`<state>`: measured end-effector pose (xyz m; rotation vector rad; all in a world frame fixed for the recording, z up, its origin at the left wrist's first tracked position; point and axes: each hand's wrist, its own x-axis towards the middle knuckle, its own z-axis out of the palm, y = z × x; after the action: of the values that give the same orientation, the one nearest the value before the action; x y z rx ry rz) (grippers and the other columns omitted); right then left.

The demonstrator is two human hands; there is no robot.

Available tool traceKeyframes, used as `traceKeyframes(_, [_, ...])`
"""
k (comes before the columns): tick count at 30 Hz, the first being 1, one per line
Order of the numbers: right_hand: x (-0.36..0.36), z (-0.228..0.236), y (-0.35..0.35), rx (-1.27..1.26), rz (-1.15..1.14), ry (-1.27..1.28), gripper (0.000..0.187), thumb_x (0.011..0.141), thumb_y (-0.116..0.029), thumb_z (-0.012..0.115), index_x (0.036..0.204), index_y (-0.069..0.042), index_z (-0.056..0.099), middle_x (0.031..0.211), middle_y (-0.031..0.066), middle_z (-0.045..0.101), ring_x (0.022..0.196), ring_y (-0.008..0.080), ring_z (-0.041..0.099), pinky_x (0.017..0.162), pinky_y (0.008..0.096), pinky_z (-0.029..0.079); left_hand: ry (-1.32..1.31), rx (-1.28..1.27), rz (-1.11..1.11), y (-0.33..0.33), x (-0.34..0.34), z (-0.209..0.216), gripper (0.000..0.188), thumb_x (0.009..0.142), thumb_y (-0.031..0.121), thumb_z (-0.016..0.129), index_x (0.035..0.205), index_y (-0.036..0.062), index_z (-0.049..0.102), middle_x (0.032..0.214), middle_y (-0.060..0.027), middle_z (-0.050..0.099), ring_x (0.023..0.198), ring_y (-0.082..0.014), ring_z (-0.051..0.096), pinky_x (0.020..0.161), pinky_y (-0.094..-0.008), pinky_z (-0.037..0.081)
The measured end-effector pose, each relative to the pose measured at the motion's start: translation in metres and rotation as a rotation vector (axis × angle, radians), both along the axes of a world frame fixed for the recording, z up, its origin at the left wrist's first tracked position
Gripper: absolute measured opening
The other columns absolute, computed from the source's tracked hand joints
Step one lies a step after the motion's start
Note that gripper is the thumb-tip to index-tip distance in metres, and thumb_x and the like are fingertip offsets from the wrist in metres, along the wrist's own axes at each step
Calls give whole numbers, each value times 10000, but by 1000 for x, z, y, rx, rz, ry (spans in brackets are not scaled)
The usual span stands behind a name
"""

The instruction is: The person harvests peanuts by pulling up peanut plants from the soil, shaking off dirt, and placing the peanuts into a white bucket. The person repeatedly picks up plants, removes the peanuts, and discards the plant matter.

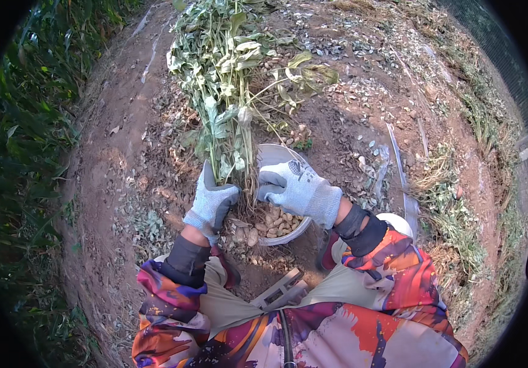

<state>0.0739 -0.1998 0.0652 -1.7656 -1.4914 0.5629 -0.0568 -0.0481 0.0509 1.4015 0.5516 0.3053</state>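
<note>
You have pods gathered and a plant bundle in hand that seems not yet fully picked. Peanuts (281,224) lie heaped toward the near edge of the white bucket (271,153); your arms and the roots cover too much to tell how full it is. More pods lie on the ground past its far rim, so some appear left to collect.

Your left hand (213,199) is closed around the lower stems of the peanut plant bundle (227,92), just beside the bucket's left edge. Your right hand (297,190), fingers curled inward, is over the bucket next to the roots (250,190); you can't tell from here whether it pinches a pod.

The pods are tan, knobbly and oblong; the roots are brown and stringy. Above your grip, the stems are long and pale, their green leaves limp, with some yellowing. Your grey gloves are knitted, with darker, smoother palms. The bucket is round, apparently plastic. Around it, reddish-brown soil (101,165) carries dry leaf litter, and a strip of plastic film (402,178) lies to the right.
</note>
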Motion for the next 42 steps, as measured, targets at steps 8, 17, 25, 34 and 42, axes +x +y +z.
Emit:
traceKeyframes(8, [-2,-3,1,-105,23,49,172,725,-112,543,877,-42,587,709,119,559,637,262,523,616,332,438,-62,381,-187,-4,8,-22,588,639,119,783,1119,24,455,1019,-33,586,903,-106,559,784,-271,469])
traceKeyframes(17, [23,-1,-15,83,-253,-297,157,768,-166,548,887,-72,587,754,140,604,714,300,597,623,379,461,-27,-169,-284,-5,7,14,553,693,97,718,1179,33,462,1013,-37,598,879,-102,572,790,-258,471])
traceKeyframes(25, [49,1,-45,-92,-485,47,112,808,-106,514,821,-33,598,700,42,571,629,136,513,551,261,411,-36,-300,-147,12,-12,-4,493,698,3,562,1179,-36,463,1027,-114,601,881,-190,609,813,-287,488])
traceKeyframes(34, [129,-10,-123,-619,-1006,-415,257,784,-240,570,967,-61,592,922,134,612,845,252,593,723,348,450,-36,-493,-76,27,-45,9,484,661,4,539,1140,-27,480,973,-132,613,817,-213,633,722,-324,545])
traceKeyframes(42, [90,4,-101,-349,-621,-415,567,745,-435,640,1149,-57,518,1174,182,495,1101,357,472,921,404,396,-16,-492,-72,23,-56,23,631,618,57,468,1238,-31,388,1021,-160,588,895,-260,617,781,-373,532])
